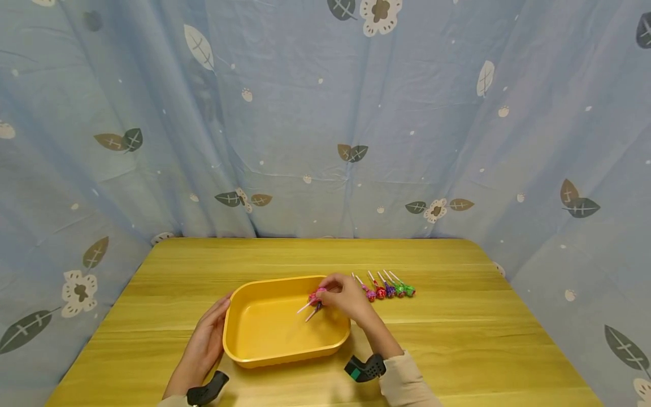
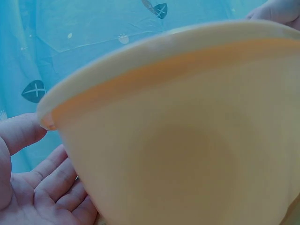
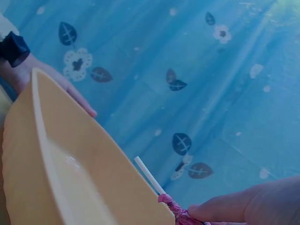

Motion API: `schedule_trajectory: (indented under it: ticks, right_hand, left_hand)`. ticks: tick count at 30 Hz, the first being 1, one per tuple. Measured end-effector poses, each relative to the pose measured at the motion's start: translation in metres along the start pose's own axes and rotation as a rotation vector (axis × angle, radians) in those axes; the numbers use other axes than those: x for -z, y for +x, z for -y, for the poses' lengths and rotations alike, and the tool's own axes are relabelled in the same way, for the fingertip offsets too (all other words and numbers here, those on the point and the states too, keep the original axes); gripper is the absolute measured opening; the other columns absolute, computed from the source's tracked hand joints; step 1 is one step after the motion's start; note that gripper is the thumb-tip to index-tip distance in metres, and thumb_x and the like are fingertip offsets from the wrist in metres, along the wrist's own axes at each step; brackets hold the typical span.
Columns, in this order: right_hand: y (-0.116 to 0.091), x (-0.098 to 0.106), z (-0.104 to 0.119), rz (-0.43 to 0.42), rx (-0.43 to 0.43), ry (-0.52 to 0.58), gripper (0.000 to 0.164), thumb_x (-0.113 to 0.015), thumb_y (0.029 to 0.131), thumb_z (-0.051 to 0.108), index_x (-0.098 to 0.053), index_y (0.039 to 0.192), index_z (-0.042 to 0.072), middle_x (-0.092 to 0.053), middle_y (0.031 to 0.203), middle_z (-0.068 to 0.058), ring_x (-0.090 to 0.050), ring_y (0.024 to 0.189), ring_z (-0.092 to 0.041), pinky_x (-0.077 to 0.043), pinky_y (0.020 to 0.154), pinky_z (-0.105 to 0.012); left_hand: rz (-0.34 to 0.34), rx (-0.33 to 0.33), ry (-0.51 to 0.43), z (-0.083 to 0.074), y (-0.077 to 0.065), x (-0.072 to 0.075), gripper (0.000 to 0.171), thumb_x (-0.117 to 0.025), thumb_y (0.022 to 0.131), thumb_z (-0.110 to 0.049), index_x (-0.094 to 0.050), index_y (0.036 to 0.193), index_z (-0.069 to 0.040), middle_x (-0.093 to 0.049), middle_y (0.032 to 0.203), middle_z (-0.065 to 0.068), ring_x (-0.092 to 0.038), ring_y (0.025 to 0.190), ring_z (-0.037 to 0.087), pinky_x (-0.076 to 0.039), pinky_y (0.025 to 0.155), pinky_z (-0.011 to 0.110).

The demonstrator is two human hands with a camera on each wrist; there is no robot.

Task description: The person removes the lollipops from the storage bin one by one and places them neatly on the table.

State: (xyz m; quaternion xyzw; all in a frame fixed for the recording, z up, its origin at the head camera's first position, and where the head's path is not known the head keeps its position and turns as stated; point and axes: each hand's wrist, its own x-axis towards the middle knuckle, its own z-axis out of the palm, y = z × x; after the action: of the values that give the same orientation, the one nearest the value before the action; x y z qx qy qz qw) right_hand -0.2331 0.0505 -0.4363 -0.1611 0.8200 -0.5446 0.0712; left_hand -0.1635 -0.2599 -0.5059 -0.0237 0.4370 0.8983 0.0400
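A yellow plastic basin stands on the table. My left hand touches its left end; in the left wrist view the thumb is at the rim and relaxed fingers lie against the outer wall. My right hand is over the basin's right part and pinches a pink-wrapped lollipop by its head, the white stick pointing away from the fingers. Below that hand, a dark purple lollipop shows inside the basin, partly hidden. Beside the basin, several lollipops in pink, red, purple and green wrappers lie in a row.
The wood-grain table stretches to both sides of the basin. A blue curtain with leaves and flowers hangs behind and around it. Each wrist wears a black device, such as the right wrist's camera mount.
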Motion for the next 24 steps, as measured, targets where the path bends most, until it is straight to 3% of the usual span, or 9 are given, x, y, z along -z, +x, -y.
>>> schedule_trajectory:
  ticks: [4, 7, 12, 19, 24]
  right_hand:
    - [-0.003, 0.006, -0.002, -0.026, -0.024, 0.088, 0.019, -0.074, 0.086, 0.012, -0.067, 0.099, 0.000, -0.068, 0.089, -0.008, -0.066, 0.079, -0.024, -0.057, 0.073, -0.047]
    - [-0.005, 0.010, -0.004, -0.037, -0.033, 0.152, 0.022, -0.073, 0.087, 0.011, -0.065, 0.102, -0.004, -0.067, 0.091, -0.011, -0.066, 0.081, -0.025, -0.056, 0.076, -0.050]
    - [-0.008, 0.017, -0.004, -0.066, -0.037, 0.193, 0.027, -0.073, 0.088, 0.012, -0.064, 0.105, -0.006, -0.065, 0.091, -0.012, -0.066, 0.081, -0.025, -0.056, 0.078, -0.048]
    - [-0.009, 0.029, -0.006, -0.129, -0.043, 0.206, 0.027, -0.072, 0.088, 0.010, -0.063, 0.106, -0.007, -0.066, 0.094, -0.013, -0.066, 0.083, -0.032, -0.058, 0.073, -0.045]
    - [-0.009, 0.043, -0.010, -0.179, -0.086, 0.203, 0.025, -0.074, 0.087, 0.011, -0.065, 0.105, -0.003, -0.067, 0.092, -0.011, -0.067, 0.082, -0.035, -0.057, 0.067, -0.042]
  left_hand:
    - [-0.004, 0.009, 0.012, 0.000, 0.000, 0.001, 0.027, -0.041, 0.106, -0.021, -0.067, 0.112, -0.023, -0.060, 0.121, -0.008, -0.053, 0.116, 0.005, -0.042, 0.099, 0.022]
    - [-0.016, 0.023, 0.018, 0.000, 0.000, 0.000, 0.027, -0.042, 0.106, -0.022, -0.068, 0.111, -0.024, -0.060, 0.121, -0.009, -0.052, 0.116, 0.004, -0.042, 0.099, 0.022]
    - [-0.039, 0.040, 0.016, -0.001, 0.000, -0.001, 0.024, -0.044, 0.105, -0.024, -0.067, 0.111, -0.026, -0.059, 0.121, -0.010, -0.052, 0.116, 0.003, -0.042, 0.099, 0.022]
    - [-0.012, 0.015, 0.009, -0.001, 0.000, 0.000, 0.024, -0.042, 0.106, -0.021, -0.064, 0.115, -0.023, -0.058, 0.121, -0.008, -0.052, 0.116, 0.005, -0.042, 0.099, 0.023]
    - [-0.044, 0.052, -0.004, -0.001, 0.001, -0.001, 0.023, -0.043, 0.105, -0.023, -0.064, 0.114, -0.023, -0.057, 0.122, -0.009, -0.051, 0.117, 0.004, -0.040, 0.101, 0.023]
